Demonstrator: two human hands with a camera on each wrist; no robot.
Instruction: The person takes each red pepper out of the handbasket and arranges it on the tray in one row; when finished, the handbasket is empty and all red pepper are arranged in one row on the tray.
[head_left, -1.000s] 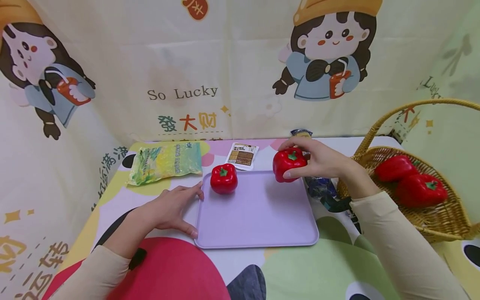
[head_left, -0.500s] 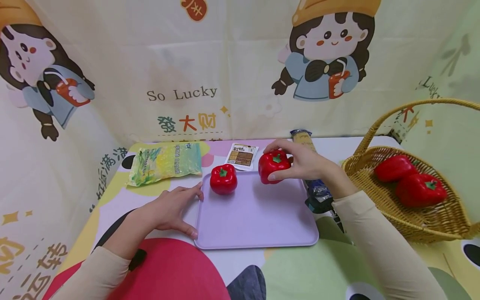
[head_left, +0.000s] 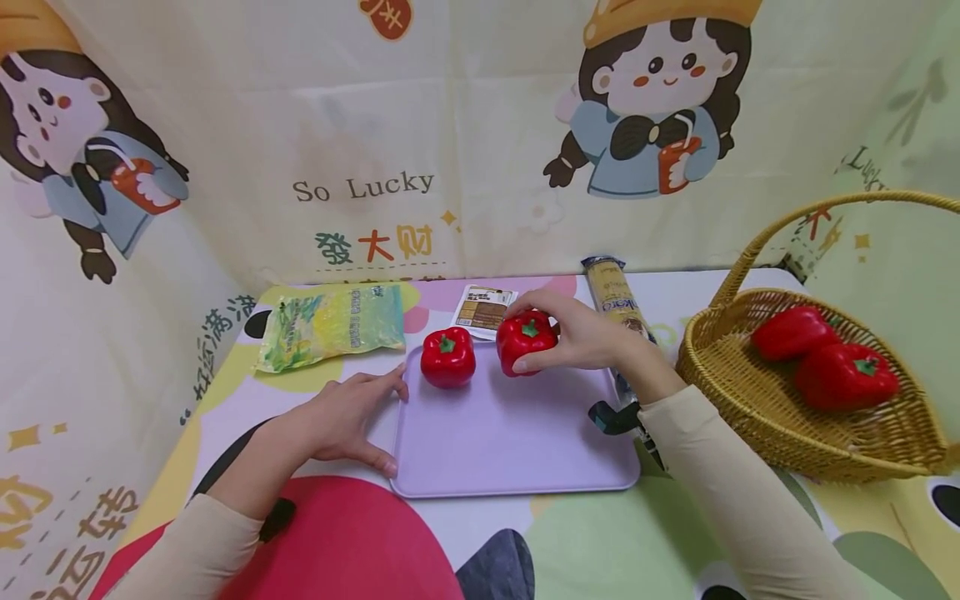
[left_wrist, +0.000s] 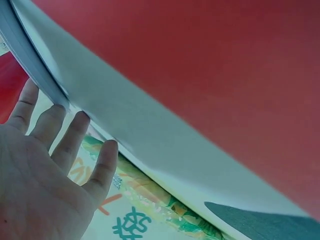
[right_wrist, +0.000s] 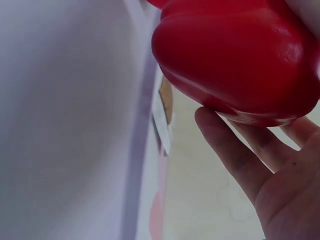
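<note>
My right hand (head_left: 581,335) grips a red bell pepper (head_left: 527,343) between thumb and fingers over the back of a pale purple tray (head_left: 517,442). In the right wrist view that pepper (right_wrist: 235,55) fills the upper right, fingers against its side. A second red bell pepper (head_left: 447,358) sits upright in the tray's back left corner, a small gap from the held one. At the tray's left edge rests my left hand (head_left: 341,421), thumb and fingertips touching the rim. The left wrist view shows that hand (left_wrist: 55,165) with fingers extended along the rim.
A wicker basket (head_left: 757,417) with a tall handle stands at right, holding two red bell peppers (head_left: 847,377). A yellow-green bag (head_left: 333,327) lies back left. Behind the tray are a small white and brown packet (head_left: 483,308) and a long tan package (head_left: 611,287), partly hidden by the right arm.
My right hand has carried the gripped bell pepper leftward across the tray, closer to the other pepper. More of the long tan package shows now. My left hand has stayed at the rim.
</note>
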